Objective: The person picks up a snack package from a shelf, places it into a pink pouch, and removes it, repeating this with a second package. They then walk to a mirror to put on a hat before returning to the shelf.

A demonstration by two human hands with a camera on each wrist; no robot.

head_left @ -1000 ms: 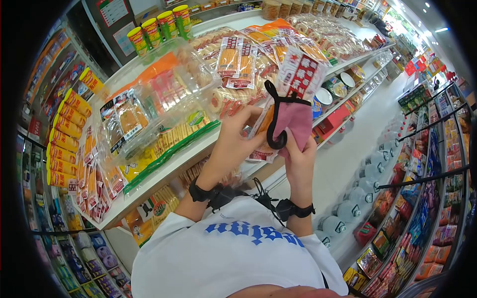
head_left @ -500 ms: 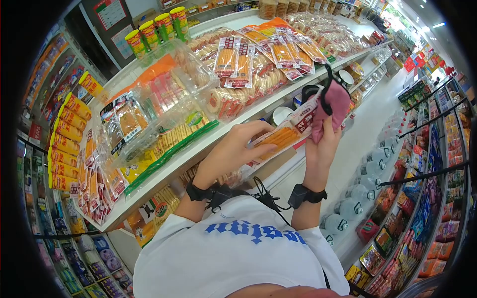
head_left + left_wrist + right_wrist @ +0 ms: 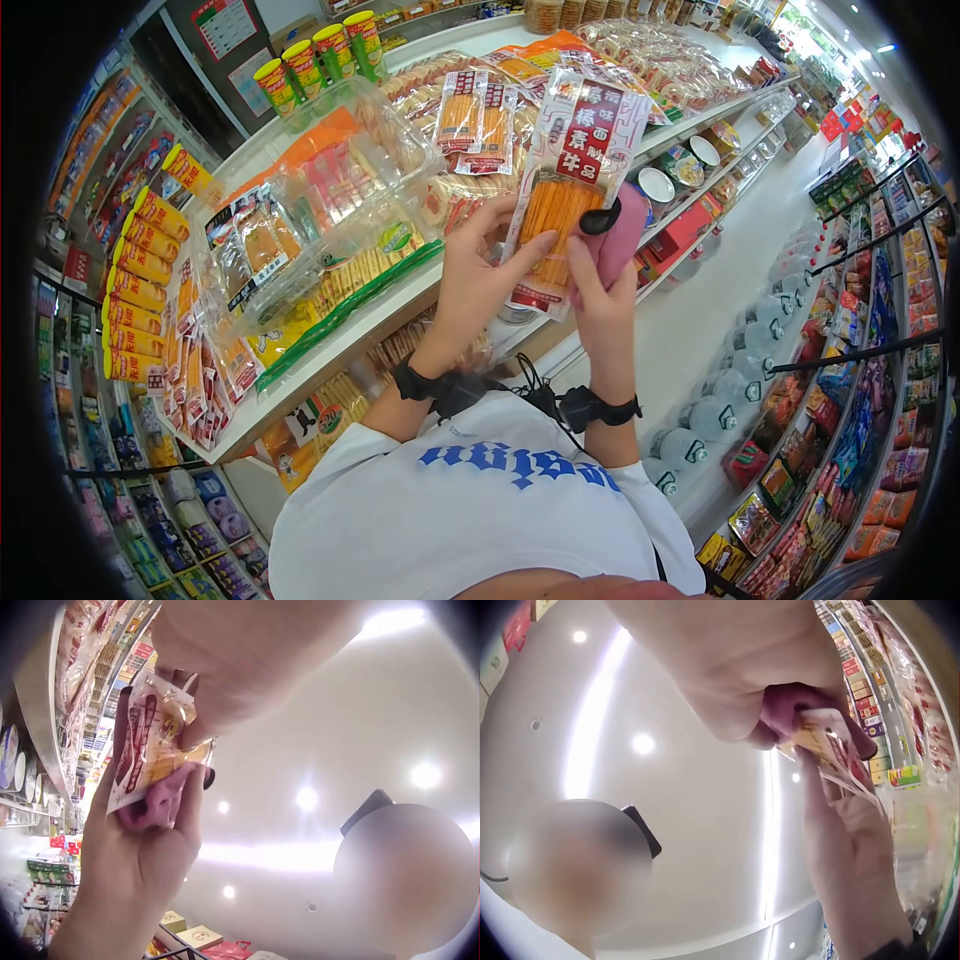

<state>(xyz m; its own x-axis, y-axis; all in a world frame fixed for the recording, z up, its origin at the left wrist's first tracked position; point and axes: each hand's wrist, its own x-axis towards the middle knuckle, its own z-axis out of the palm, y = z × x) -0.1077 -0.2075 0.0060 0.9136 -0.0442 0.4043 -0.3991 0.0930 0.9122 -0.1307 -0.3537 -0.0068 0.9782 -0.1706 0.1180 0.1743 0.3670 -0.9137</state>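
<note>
Largest item: a white tabletop [image 3: 340, 352], stocked with wrapped snacks, runs diagonally from lower left to upper right in the head view. The person's two hands are raised in front of the torso, beside its near edge.

Left hand [image 3: 478, 275]: forearm slants up and to the right, with a black strap at the wrist. Its grip is closed on a flat clear-and-white plastic packet with a red label and orange sticks inside [image 3: 572, 190], thumb across the front, fingers partly hidden behind.

Right hand [image 3: 607, 325]: forearm nearly vertical in the head view, also strapped. Its grip is closed on a pink cloth item with black trim [image 3: 622, 235] at the packet's right edge; a fingertip touches the packet's front.

The packet is located between the hands. Its long axis runs up the head view, leaning slightly right; the red-labelled end points up and away from the torso, and the end with the sticks points down towards it. The printed front faces the head camera.

The pink cloth item is bunched against the packet's lower right side, a rounded black part overlapping the packet's edge.
</note>
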